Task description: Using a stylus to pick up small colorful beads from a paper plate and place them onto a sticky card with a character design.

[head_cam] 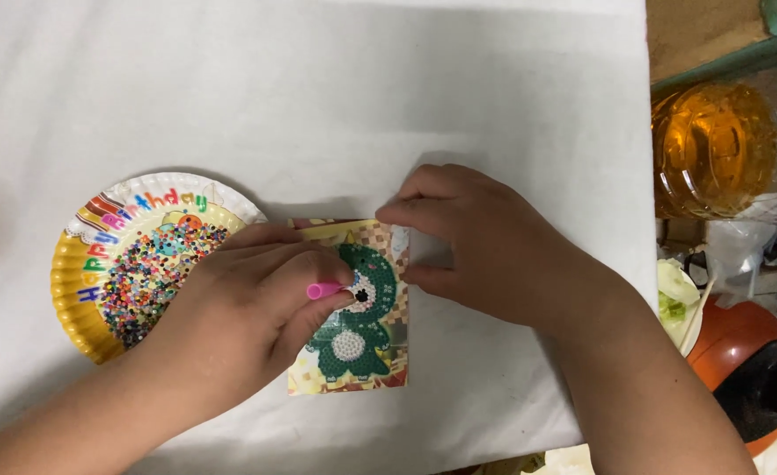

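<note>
Midway through a bead picture, a person works at a white-covered table (336,79), setting small beads onto a square pegboard (353,303) that already carries a green dinosaur figure with a white belly. Judging by the filled body, the placing step is well along, around the figure's face. The left hand (239,321) pinches a pink applicator tool (324,289) between thumb and curled fingers, its tip just beside a black bead on the head. The right hand (485,242) grips the board's upper right edge, fingers bent and close together, steadying it. A paper party plate (76,299) heaped with mixed coloured beads (151,273) lies just left of the board. The next placement would call for a steady, fine touch.
</note>
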